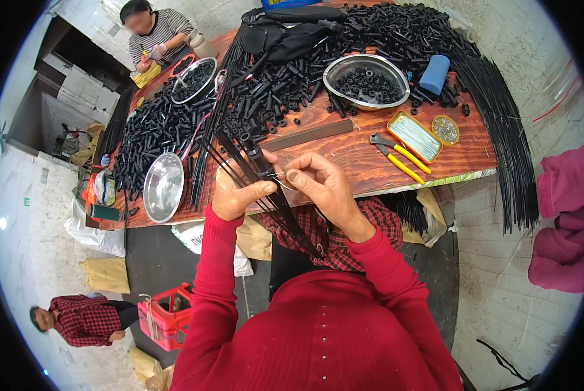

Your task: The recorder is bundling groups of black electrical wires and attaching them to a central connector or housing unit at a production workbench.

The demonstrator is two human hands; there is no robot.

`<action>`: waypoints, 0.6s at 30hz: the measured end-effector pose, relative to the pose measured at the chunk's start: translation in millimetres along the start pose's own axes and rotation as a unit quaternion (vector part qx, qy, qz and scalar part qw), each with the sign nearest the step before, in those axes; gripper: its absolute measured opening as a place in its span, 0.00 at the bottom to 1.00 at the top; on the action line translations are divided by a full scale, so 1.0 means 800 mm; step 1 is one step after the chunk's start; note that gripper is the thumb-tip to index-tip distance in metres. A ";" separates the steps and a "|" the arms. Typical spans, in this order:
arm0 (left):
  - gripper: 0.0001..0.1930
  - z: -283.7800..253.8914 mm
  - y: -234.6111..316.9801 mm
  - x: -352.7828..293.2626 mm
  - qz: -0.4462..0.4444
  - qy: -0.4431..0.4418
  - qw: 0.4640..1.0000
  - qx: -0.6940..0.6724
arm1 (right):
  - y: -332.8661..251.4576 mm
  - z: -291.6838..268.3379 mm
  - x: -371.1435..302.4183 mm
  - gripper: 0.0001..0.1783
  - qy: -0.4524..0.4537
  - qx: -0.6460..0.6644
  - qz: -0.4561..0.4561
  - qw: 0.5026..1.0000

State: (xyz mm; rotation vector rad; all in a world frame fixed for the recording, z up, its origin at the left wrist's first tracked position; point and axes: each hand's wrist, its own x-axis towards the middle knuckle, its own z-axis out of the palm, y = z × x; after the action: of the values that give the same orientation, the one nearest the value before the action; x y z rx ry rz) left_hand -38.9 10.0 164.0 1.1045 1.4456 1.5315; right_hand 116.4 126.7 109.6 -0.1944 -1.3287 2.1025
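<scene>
Over the front edge of the table, my left hand (232,195) is closed round a bundle of thin black rods (288,218), with a black tubular fitting (258,159) at its upper part. The rods run down toward my lap. Beside the fitting, the thumb and fingers of my right hand (331,194) pinch a thin pale wire (278,174) that reaches to the bundle. Exactly how the wire passes round the bundle is too small to tell. A dark flat bar (310,135) lies on the table just beyond my hands.
Yellow-handled pliers (403,161) lie to the right, near a yellow tray (391,125) of thin wires and a small round dish (458,134). A steel bowl (370,105), heaped black fittings (396,26) and an empty bowl (164,188) surround the workspace. A person (158,39) works far left.
</scene>
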 end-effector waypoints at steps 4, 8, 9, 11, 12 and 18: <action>0.24 -0.002 -0.003 -0.002 -0.002 0.008 1.000 -0.013 | 0.011 0.004 -0.009 0.08 -0.014 0.004 -0.001 1.000; 0.24 -0.002 -0.004 -0.001 0.004 0.014 1.000 0.011 | 0.010 0.019 -0.021 0.09 0.028 -0.040 -0.050 0.998; 0.24 -0.003 -0.007 -0.001 0.012 0.016 1.000 0.004 | 0.009 0.021 -0.023 0.11 0.037 -0.065 -0.075 0.994; 0.24 -0.001 -0.008 0.000 0.020 0.017 1.000 -0.005 | 0.006 0.023 -0.026 0.13 0.047 -0.090 -0.100 0.990; 0.23 0.002 -0.007 0.001 0.028 0.017 0.999 -0.015 | 0.005 0.023 -0.027 0.14 0.042 -0.108 -0.104 0.988; 0.23 0.007 0.002 0.008 0.097 -0.009 0.995 0.022 | -0.003 0.026 -0.029 0.16 0.051 -0.215 -0.144 0.965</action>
State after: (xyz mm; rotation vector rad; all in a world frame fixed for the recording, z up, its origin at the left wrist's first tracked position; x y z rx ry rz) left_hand -35.5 18.1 166.0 1.3150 1.3986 1.6252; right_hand 126.7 98.3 116.8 -0.2697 -1.6297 1.5277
